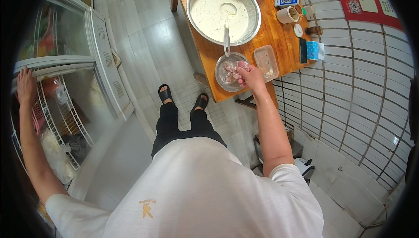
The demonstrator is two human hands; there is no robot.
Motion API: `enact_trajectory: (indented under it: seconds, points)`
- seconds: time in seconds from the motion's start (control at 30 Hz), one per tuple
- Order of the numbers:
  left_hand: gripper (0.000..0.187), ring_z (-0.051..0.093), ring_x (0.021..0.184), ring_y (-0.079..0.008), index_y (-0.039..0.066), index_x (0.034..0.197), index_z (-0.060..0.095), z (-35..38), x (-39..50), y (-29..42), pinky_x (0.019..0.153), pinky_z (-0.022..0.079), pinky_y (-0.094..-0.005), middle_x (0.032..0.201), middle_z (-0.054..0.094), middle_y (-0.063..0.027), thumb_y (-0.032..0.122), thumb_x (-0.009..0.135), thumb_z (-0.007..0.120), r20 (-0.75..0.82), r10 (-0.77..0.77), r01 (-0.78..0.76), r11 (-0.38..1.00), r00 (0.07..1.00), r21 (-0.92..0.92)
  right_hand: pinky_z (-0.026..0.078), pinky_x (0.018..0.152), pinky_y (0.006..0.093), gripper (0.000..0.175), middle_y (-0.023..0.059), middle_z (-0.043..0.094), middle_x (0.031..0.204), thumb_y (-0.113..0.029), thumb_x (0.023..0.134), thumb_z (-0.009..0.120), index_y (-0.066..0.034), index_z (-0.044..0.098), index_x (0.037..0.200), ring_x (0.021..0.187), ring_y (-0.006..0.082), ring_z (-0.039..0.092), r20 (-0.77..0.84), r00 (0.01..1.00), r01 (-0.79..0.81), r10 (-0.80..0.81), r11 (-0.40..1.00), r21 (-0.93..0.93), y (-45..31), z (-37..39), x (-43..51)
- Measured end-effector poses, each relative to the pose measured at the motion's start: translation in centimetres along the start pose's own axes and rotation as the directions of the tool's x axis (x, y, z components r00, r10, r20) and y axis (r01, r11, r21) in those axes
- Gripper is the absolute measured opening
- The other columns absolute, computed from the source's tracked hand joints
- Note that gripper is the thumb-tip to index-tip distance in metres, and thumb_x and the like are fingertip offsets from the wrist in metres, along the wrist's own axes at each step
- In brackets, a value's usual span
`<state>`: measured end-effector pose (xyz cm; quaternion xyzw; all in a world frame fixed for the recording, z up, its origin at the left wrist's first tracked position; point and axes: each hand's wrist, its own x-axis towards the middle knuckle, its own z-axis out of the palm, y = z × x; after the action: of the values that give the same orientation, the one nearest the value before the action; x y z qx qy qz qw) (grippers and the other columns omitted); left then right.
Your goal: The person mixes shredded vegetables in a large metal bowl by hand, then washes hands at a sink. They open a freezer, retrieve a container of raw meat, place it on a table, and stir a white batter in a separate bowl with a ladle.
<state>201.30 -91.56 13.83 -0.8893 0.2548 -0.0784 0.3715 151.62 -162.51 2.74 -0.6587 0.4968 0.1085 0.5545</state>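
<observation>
My right hand point(251, 77) pinches a lump of pink raw meat point(242, 65) over a small metal bowl point(221, 83). More pale pink pieces lie in that bowl. Just beyond it stands a large metal basin point(256, 21) of creamy, flecked batter point(209, 17). A ladle point(227, 40) rests in the batter, its handle hanging over the near rim. To the right of my hand is a clear plastic container point(275, 66) with a few scraps inside. Far to the left, my left hand point(27, 85) has its fingers over the edge of a refrigerator door point(59, 61).
Bags and a pink basket point(38, 116) sit among wire racks point(67, 113) in the refrigerator. Along the wooden table's point(266, 35) wall side are a white jar point(285, 16), a phone point(303, 50) and a tissue pack point(312, 50). A tiled wall point(340, 74) borders the right side.
</observation>
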Motion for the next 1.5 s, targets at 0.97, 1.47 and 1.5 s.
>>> enact_trajectory:
  seconds: [0.97,1.47,1.5]
  points:
    - [0.041,0.059,0.104,-0.0301,0.003,0.093,0.063,-13.0,-13.1,8.9,0.089,0.047,-0.0416,0.1,0.061,-0.013,0.043,0.096,0.055,0.209,-0.144,0.117,0.984,0.967,0.138,0.051,0.079,0.0475,0.021,0.0195,0.068,0.095,-0.025,0.085,0.067,-0.0092,0.067,0.1,0.091,0.0389,0.064,-0.062,0.928,0.249,-0.367,0.736,-0.63,1.6,1.8,0.5]
    - [0.049,0.059,0.102,-0.0304,0.002,0.093,0.066,-17.1,-21.8,12.5,0.086,0.047,-0.0408,0.1,0.062,-0.0135,0.049,0.097,0.052,0.26,-0.221,0.199,0.974,0.94,0.109,0.051,0.077,0.0441,0.034,0.0174,0.07,0.091,-0.033,0.09,0.064,-0.0068,0.071,0.111,0.09,0.0315,0.068,0.076,0.945,0.325,-0.32,0.876,-0.357,1.9,-2.1,-2.4]
    - [0.05,0.059,0.102,-0.0305,0.002,0.093,0.067,-17.2,-21.8,12.5,0.086,0.047,-0.0408,0.1,0.062,-0.0137,0.049,0.097,0.052,0.272,-0.221,0.196,0.974,0.937,0.116,0.051,0.078,0.0443,0.034,0.0177,0.07,0.094,-0.033,0.089,0.065,-0.0066,0.071,0.11,0.093,0.0322,0.068,0.102,0.931,0.358,-0.35,0.823,-0.441,2.1,-2.1,-2.3]
